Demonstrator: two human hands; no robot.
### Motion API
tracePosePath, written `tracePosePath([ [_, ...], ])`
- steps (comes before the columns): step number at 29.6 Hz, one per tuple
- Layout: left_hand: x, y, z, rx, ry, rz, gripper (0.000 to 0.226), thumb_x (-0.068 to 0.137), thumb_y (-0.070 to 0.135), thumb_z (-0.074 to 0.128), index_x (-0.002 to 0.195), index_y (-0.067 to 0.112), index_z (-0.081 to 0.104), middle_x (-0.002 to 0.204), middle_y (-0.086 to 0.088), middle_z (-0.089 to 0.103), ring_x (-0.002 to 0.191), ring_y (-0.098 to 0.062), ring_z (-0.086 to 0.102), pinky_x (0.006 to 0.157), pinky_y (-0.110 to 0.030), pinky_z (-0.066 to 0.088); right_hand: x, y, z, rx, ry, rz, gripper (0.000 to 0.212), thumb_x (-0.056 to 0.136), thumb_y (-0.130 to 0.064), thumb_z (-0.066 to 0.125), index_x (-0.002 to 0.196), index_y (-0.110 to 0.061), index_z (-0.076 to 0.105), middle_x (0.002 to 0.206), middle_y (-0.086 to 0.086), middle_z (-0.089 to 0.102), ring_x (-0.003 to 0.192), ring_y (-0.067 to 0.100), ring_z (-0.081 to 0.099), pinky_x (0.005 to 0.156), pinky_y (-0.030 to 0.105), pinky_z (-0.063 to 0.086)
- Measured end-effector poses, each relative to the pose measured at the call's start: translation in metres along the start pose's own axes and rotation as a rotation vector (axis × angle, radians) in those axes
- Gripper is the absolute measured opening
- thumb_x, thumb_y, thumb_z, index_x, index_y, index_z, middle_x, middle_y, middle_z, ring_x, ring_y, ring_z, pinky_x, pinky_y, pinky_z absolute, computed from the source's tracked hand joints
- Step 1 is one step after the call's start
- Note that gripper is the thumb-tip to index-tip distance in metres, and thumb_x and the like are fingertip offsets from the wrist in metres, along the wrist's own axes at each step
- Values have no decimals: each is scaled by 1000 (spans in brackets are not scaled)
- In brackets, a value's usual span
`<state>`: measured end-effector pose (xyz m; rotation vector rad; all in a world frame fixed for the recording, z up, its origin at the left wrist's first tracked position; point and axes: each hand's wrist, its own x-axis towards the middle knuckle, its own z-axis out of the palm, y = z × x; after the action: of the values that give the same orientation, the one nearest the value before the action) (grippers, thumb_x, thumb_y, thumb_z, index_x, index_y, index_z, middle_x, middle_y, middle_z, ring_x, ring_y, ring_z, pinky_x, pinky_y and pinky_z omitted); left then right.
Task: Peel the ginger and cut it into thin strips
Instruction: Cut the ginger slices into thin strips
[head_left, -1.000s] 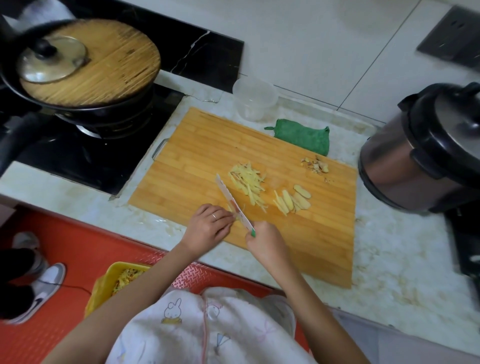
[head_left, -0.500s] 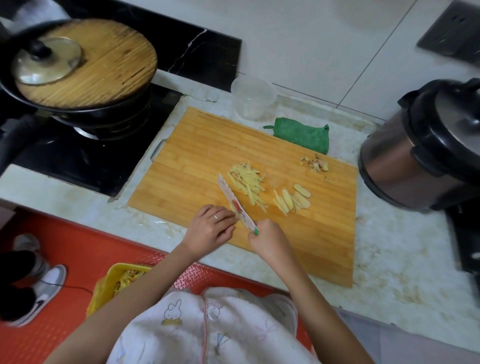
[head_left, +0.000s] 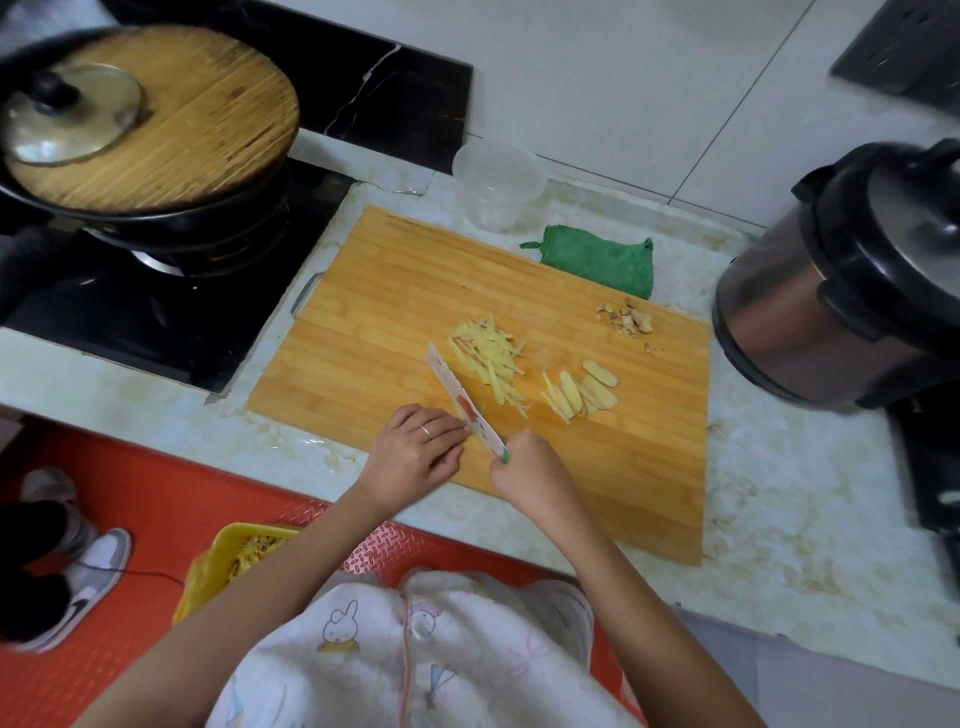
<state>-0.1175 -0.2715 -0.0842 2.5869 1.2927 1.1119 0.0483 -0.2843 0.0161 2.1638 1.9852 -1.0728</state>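
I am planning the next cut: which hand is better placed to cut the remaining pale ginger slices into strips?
Right. The right hand grips the green handle of the patterned white knife, and the pale ginger slices lie on its side of the bamboo cutting board.

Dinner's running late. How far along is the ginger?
Peeling looks done: scraps lie near the far edge of the board. A pile of strips is already cut. The right hand holds the knife and the left hand touches it; anything under them is hidden. Several slices are left to cut.
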Motion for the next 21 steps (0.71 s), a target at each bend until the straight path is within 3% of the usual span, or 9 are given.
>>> tracePosePath([
  [4, 0, -1, 1, 3, 20, 18, 17, 88, 20, 63, 95, 13, 77, 99, 3, 73, 94, -14, 65, 87, -31, 44, -4, -5, 2, -26, 11, 15, 14, 86, -10, 48, 73, -8, 47, 56, 3, 41, 56, 28, 43, 48, 29, 30],
  [9, 1, -2, 3, -2, 37, 13, 15, 86, 20, 65, 93, 13, 77, 98, 2, 73, 93, -15, 65, 87, -32, 44, 7, -19, -7, -31, -44, 72, 27, 88, -13, 50, 64, -12, 39, 58, 3, 42, 56, 25, 44, 48, 28, 30],
  [14, 1, -3, 0, 7, 13, 42, 14, 86, 18, 66, 93, 12, 77, 97, 1, 73, 93, -17, 63, 87, -34, 43, 38, -42, -24, 236, -72, 39, 27, 90, -10, 51, 64, -13, 44, 53, 3, 41, 45, 20, 39, 46, 26, 32],
  [21, -6, 1, -4, 44, 85, -84, 13, 86, 20, 69, 94, 13, 76, 100, 2, 72, 93, -17, 63, 88, -34, 42, 30, -17, -41, 296, 78, 4, 28, 91, -9, 47, 65, -18, 51, 49, 2, 44, 39, 20, 41, 46, 28, 34],
])
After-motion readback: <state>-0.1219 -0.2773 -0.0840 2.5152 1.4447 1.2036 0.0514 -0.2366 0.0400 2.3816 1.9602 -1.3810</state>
